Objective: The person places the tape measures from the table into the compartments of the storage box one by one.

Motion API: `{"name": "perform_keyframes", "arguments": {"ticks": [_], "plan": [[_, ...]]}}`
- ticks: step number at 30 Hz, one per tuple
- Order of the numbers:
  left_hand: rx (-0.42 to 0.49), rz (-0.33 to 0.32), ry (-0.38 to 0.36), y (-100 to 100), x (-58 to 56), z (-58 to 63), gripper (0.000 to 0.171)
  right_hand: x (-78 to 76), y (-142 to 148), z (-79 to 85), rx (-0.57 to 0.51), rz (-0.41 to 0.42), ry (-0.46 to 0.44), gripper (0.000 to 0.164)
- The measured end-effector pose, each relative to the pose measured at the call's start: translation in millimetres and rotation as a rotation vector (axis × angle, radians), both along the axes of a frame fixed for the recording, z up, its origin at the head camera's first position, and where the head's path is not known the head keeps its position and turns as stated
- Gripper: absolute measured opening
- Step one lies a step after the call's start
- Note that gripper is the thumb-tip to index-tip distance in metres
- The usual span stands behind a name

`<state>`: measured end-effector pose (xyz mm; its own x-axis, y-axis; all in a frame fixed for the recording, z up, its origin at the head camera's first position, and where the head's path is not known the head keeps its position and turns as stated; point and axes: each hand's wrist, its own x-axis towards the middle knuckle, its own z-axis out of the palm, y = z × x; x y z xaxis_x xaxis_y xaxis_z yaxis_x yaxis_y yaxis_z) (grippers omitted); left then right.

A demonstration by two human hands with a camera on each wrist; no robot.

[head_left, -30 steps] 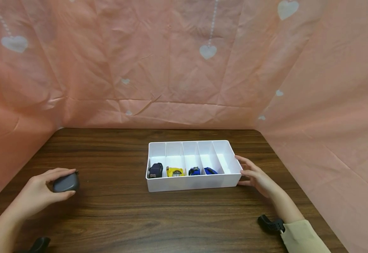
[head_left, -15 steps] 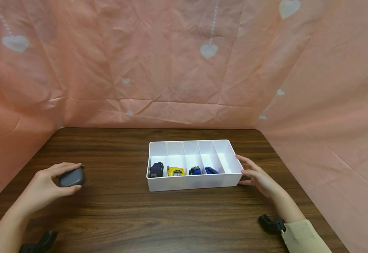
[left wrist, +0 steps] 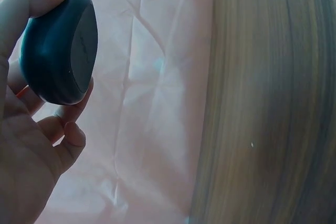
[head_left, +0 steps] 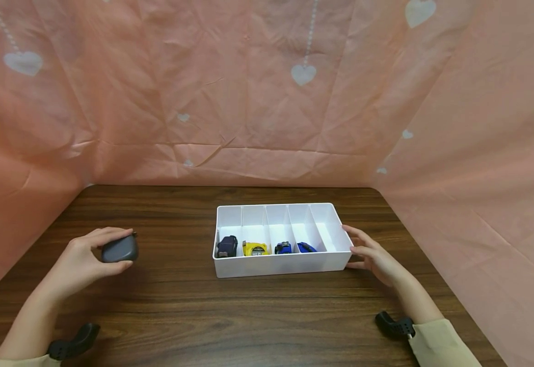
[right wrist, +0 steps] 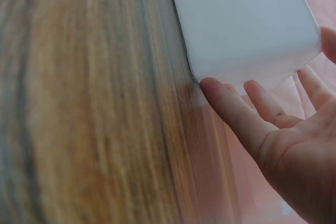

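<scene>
My left hand (head_left: 85,257) holds a dark grey rounded tape measure (head_left: 120,249) above the left part of the table, thumb below and fingers over its top. In the left wrist view the tape measure (left wrist: 60,48) shows a flat, lighter side face. A white divided box (head_left: 281,265) stands right of the middle. In its compartments, from the left, lie a black tape measure (head_left: 227,246), a yellow tape measure (head_left: 255,248), a blue tape measure (head_left: 283,247) and another blue tape measure (head_left: 305,247). My right hand (head_left: 377,257) touches the box's right end with its fingers spread.
The rightmost compartment (head_left: 328,237) of the box shows a bare floor. The brown wood table (head_left: 230,321) is enclosed at the back and sides by pink cloth (head_left: 248,102) with white hearts. Black straps with mounts (head_left: 74,342) sit on both wrists.
My left hand has moved to the right and slightly away from me, carrying the grey tape measure. The right hand and the box have stayed in place.
</scene>
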<state>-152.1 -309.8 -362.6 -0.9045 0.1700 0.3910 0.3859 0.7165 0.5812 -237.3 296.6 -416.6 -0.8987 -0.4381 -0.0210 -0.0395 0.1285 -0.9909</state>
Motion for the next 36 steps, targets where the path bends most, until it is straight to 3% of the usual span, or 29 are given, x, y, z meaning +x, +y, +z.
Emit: {"name": "perform_keyframes", "arguments": {"ticks": [6,17,36], "plan": [[0.025,0.0,0.006,9,-5.1,1.5,0.059,-0.1,0,-0.2,-0.001,-0.004,0.0,0.056],[0.006,-0.059,0.048,22,-15.2,4.0,0.058,-0.1,0,0.4,0.003,-0.007,-0.006,0.057],[0.059,-0.135,0.06,50,-29.4,7.1,0.059,1.6,0,0.4,-0.004,0.008,0.032,0.055]]}}
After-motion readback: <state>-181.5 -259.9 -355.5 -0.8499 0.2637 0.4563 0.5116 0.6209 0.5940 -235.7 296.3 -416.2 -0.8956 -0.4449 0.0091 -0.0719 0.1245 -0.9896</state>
